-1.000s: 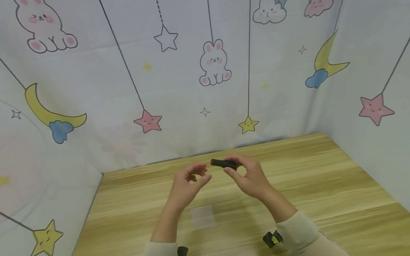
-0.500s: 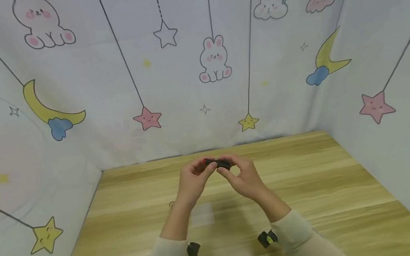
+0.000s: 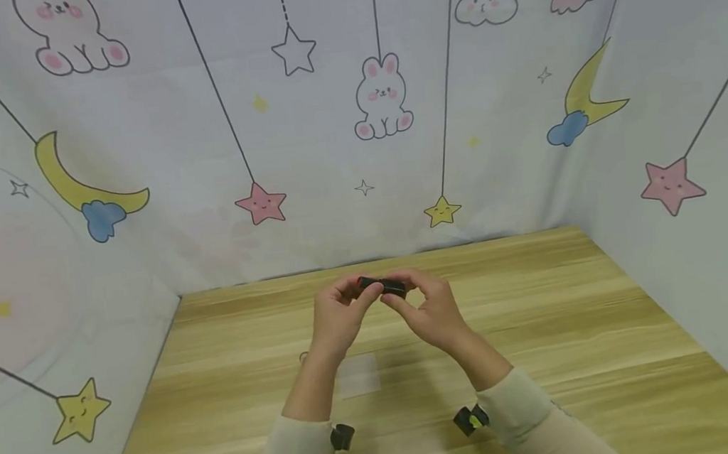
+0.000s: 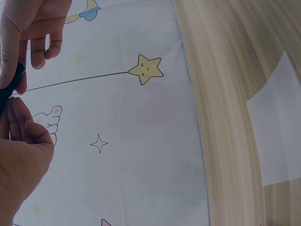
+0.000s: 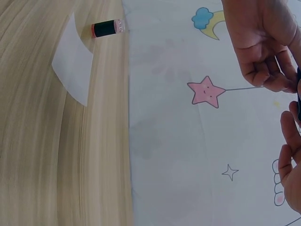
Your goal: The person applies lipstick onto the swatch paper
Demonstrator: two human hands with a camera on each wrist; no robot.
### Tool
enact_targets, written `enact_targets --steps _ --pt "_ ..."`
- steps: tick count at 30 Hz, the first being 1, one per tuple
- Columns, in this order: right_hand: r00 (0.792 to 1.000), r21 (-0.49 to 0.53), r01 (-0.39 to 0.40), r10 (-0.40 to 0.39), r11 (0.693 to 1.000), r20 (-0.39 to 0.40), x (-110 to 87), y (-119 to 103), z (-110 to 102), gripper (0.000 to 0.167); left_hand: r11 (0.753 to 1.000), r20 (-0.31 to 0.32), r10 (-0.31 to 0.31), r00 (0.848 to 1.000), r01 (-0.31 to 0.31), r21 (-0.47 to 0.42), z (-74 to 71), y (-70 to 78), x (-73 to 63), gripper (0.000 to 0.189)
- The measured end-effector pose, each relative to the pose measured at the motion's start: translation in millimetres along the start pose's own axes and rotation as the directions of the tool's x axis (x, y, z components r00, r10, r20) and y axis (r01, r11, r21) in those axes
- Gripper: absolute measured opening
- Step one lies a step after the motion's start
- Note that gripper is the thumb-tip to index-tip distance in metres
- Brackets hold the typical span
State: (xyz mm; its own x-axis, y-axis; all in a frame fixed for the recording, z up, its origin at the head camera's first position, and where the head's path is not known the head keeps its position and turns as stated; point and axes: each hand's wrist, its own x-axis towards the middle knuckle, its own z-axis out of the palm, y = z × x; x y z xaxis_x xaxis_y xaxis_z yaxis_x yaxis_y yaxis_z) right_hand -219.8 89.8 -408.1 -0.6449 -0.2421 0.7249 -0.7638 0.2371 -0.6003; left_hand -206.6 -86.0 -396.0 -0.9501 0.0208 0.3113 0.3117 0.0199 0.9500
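Observation:
A small black tube with a red end on its left is held level between both hands, above the far part of the wooden table. My left hand pinches the red-ended part, its thumb lying along the front. On the other end, my right hand grips with thumb and fingers. Only a dark piece of the tube shows in the left wrist view, at the left edge; fingers cover the rest. The right wrist view has just a sliver of it at its right edge.
On the wooden table lies a white paper sheet, below the hands. Beside it in the right wrist view is a black cylinder with a red rim and a pale end. A printed cloth wall stands behind.
One second ago the left hand was apart from the tube, which only the right hand held. The left hand has since moved right and taken the red end; the tube has shifted slightly left.

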Motion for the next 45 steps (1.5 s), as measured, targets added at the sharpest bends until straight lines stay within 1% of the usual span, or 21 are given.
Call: enact_targets --steps 5,7,9,11,12,14,17,19,24,27,29,33,35,37,38,39,40,41,42,43,45 --pt "1.000 0.028 0.010 -0.011 1.000 0.008 0.4 0 0 0.027 0.999 0.022 0.044 0.999 -0.044 -0.011 -0.5 -0.5 0.2 0.016" --pt "0.999 0.058 -0.026 0.024 0.998 0.033 0.6 -1 -1 0.023 0.998 0.044 0.062 0.997 -0.061 -0.024 -1.1 0.1 -0.1 0.015" --pt "0.994 0.107 -0.090 0.083 0.990 0.068 0.7 -2 -2 0.019 0.997 0.068 0.077 0.995 -0.075 -0.036 -1.7 0.6 -0.3 0.016" --pt "0.982 0.176 -0.167 0.149 0.970 0.113 1.3 -4 -4 0.013 0.996 0.091 0.086 0.992 -0.082 -0.044 -2.3 1.8 -0.8 0.017" --pt "0.974 0.215 -0.208 0.181 0.954 0.137 1.7 -5 -5 0.012 0.995 0.101 0.090 0.991 -0.086 -0.048 -2.5 2.1 -1.0 0.017" --pt "0.956 0.295 -0.272 0.224 0.916 0.187 2.2 -5 -7 0.016 0.995 0.117 0.098 0.988 -0.093 -0.049 -3.0 2.5 -1.0 0.018" --pt "0.935 0.377 -0.333 0.253 0.864 0.248 2.6 -5 -9 0.026 0.993 0.136 0.110 0.985 -0.104 -0.047 -3.7 2.5 -1.0 0.018" --pt "0.924 0.410 -0.359 0.259 0.838 0.280 2.7 -5 -10 0.032 0.992 0.150 0.121 0.981 -0.115 -0.048 -4.2 2.2 -0.7 0.017" --pt "0.895 0.434 -0.426 0.300 0.794 0.330 3.4 -4 -10 0.043 0.986 0.178 0.164 0.970 -0.155 -0.060 -4.5 1.7 0.6 0.017" --pt "0.881 0.432 -0.454 0.320 0.779 0.349 3.1 -3 -8 0.050 0.983 0.187 0.184 0.965 -0.175 -0.064 -4.3 1.9 0.8 0.016" --pt "0.879 0.436 -0.457 0.320 0.775 0.353 2.5 -3 -7 0.051 0.983 0.190 0.183 0.965 -0.175 -0.060 -4.2 1.8 0.7 0.017" --pt "0.879 0.447 -0.461 0.324 0.767 0.350 0.6 -3 -5 0.047 0.990 0.179 0.136 0.974 -0.138 0.001 -6.5 0.6 -1.2 0.027" --pt "0.873 0.439 -0.476 0.347 0.762 0.344 -0.2 -3 -6 0.044 0.990 0.166 0.110 0.980 -0.122 0.064 -10.6 -2.2 -2.3 0.034" --pt "0.860 0.423 -0.503 0.392 0.754 0.325 -1.1 -2 -7 0.042 0.979 0.151 0.097 0.984 -0.122 0.164 -17.6 -6.0 -3.7 0.037" --pt "0.854 0.415 -0.517 0.416 0.749 0.314 -1.7 -2 -7 0.041 0.964 0.151 0.100 0.983 -0.133 0.229 -22.2 -9.1 -4.2 0.037" --pt "0.847 0.409 -0.529 0.438 0.744 0.300 -2.1 -1 -8 0.041 0.942 0.156 0.103 0.982 -0.147 0.302 -27.2 -12.4 -4.7 0.036" --pt "0.843 0.404 -0.538 0.457 0.740 0.285 -2.6 -1 -9 0.041 0.911 0.170 0.106 0.980 -0.164 0.378 -32.6 -15.5 -5.3 0.034" --pt "0.839 0.403 -0.545 0.472 0.736 0.271 -3.1 0 -9 0.041 0.869 0.189 0.105 0.976 -0.182 0.461 -38.0 -18.7 -6.2 0.033" --pt "0.836 0.404 -0.549 0.484 0.731 0.260 -3.5 1 -10 0.042 0.818 0.212 0.096 0.973 -0.198 0.541 -43.6 -22.4 -7.4 0.033" --pt "0.834 0.406 -0.552 0.492 0.728 0.251 -4.0 2 -11 0.042 0.759 0.241 0.082 0.967 -0.217 0.613 -48.9 -26.2 -8.8 0.033" --pt "0.833 0.411 -0.552 0.498 0.725 0.240 -4.8 2 -12 0.043 0.641 0.300 0.040 0.953 -0.255 0.724 -58.5 -34.4 -12.7 0.034"
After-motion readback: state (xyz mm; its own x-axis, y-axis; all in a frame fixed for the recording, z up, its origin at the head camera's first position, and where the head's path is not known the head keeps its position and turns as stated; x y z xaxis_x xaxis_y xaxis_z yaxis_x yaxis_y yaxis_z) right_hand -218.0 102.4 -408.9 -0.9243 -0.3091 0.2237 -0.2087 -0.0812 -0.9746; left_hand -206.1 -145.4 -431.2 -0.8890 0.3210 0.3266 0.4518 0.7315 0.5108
